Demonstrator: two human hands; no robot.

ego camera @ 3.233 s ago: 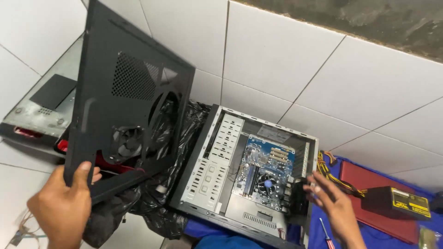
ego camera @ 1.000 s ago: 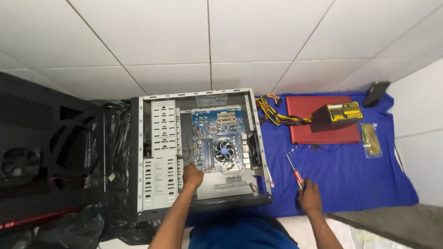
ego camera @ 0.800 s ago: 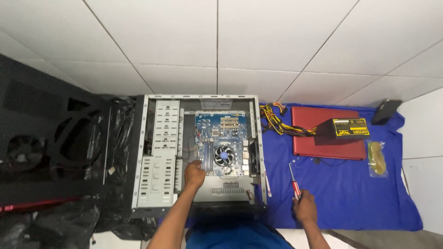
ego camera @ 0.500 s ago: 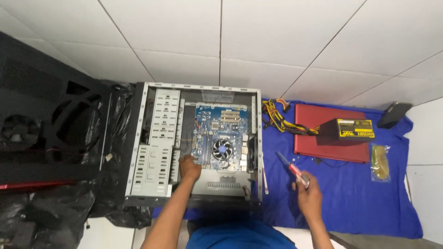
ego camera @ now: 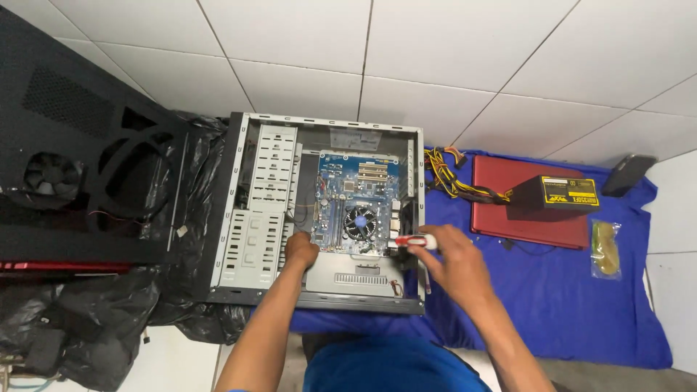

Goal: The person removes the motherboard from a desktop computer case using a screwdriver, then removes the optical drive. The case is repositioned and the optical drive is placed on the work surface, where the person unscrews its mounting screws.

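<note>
Screwdriver (ego camera: 415, 240), red-handled and held in the closed right hand (ego camera: 454, 265), hovers over the blue motherboard (ego camera: 356, 203) inside the open computer case (ego camera: 250, 218) on the floor. It looks light and rigid; the handle gives the best grip. The left hand (ego camera: 300, 249) rests on the board's edge, holding nothing visible.

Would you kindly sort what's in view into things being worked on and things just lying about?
In use: open computer case, blue motherboard, red-handled screwdriver in right hand, left hand.

Lying about: black side panel, power supply, red laptop, blue cloth.
</note>
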